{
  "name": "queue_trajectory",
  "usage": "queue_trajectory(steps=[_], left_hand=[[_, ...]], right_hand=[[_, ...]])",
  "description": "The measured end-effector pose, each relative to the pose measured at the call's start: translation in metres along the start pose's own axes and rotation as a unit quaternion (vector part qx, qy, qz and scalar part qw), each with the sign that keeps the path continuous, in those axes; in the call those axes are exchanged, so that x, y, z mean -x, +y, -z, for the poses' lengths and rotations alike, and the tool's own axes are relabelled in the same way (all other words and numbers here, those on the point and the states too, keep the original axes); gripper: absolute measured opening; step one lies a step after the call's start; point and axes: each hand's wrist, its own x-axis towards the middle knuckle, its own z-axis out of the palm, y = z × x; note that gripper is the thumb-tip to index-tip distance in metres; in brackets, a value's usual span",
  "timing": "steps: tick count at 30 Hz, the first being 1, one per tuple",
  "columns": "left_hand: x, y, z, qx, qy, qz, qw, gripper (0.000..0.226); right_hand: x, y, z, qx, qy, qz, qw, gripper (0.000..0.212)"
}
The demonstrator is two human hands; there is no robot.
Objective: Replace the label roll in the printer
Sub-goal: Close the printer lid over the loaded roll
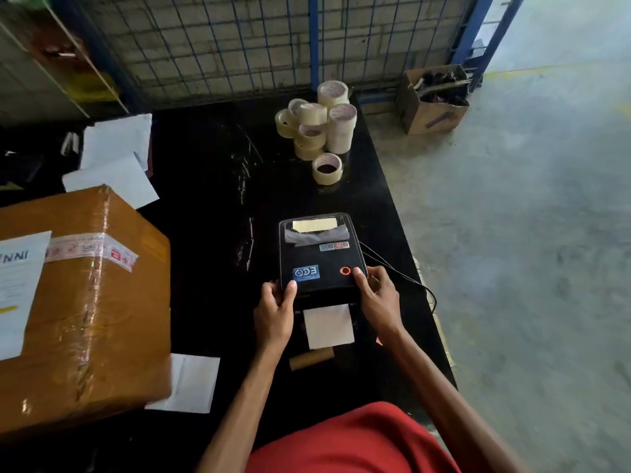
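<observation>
I see the printer (321, 256), a black boxy unit with its lid down, sitting on the dark tabletop (205, 186) right of centre. A red ring glows near its near right corner, a blue sticker near its left. A white label strip (328, 326) sticks out of its near slot. Just nearer lies an empty brown cardboard core (311, 358) on its side.

The label roll inside the printer (321, 257) is hidden (lid down); sticker print blurs unreadably.

Glossy black plastic printer (321, 257) on a glossy black table (205, 186) (scuffed); matt paper label (328, 326).
</observation>
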Motion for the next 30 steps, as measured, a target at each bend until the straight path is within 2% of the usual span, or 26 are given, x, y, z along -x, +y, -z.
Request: queue_trajectory(steps=[4,8,13,20,30], left_hand=[[0.008,-0.027,-0.006,-0.014,-0.014,-0.015,1.0,0.021],[0.011,-0.041,-0.011,-0.007,-0.012,-0.022,1.0,0.014],[0.013,-0.05,-0.016,-0.008,-0.013,-0.023,1.0,0.022],[0.011,-0.058,-0.014,0.032,-0.028,-0.03,0.999,0.016],[0.011,-0.063,-0.016,0.054,-0.024,-0.028,0.998,0.022]], right_hand=[[0.008,0.025,0.001,0.025,-0.026,0.006,0.999,0.022],[0.012,0.039,0.002,0.032,-0.066,-0.006,0.997,0.031],[0.014,0.042,0.001,0.036,-0.067,0.008,0.997,0.035],[0.018,0.049,0.003,0.01,-0.064,0.012,0.998,0.051],[0.013,0.056,0.005,-0.029,-0.073,0.01,0.997,0.048]])
